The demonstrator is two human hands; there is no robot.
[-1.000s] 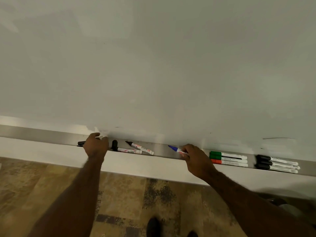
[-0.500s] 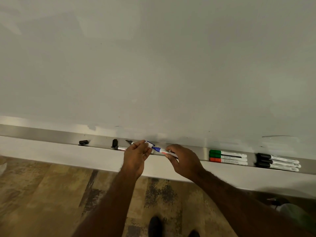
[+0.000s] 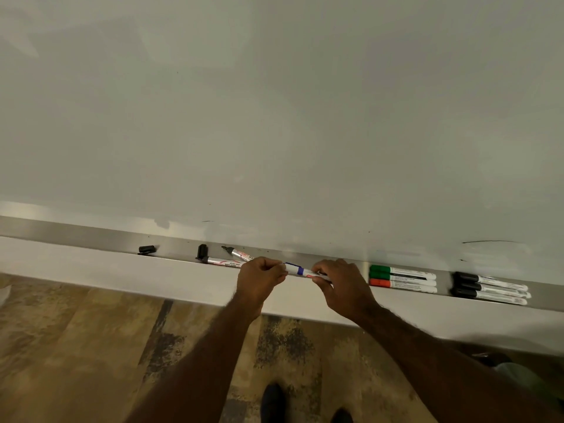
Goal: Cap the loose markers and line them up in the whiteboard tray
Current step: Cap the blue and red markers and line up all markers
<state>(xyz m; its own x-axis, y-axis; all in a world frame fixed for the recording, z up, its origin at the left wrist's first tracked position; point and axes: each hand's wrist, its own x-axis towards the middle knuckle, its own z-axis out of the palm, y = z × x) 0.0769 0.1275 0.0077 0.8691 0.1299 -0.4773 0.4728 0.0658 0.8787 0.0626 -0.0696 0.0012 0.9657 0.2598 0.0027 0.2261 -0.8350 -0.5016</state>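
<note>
Blue marker | held just above tray, barrel pinched by right hand, cap end pinched by left hand | judged light, rigid, slick plastic | best gripped mid-barrel, clear of cap seam.

A blue-banded white marker is held level just in front of the tray, the left hand at its left end and the right hand on its barrel. Two uncapped black markers lie angled in the tray, with two loose black caps to their left. At right, three capped green and red markers and three capped black ones lie lined up.
</note>
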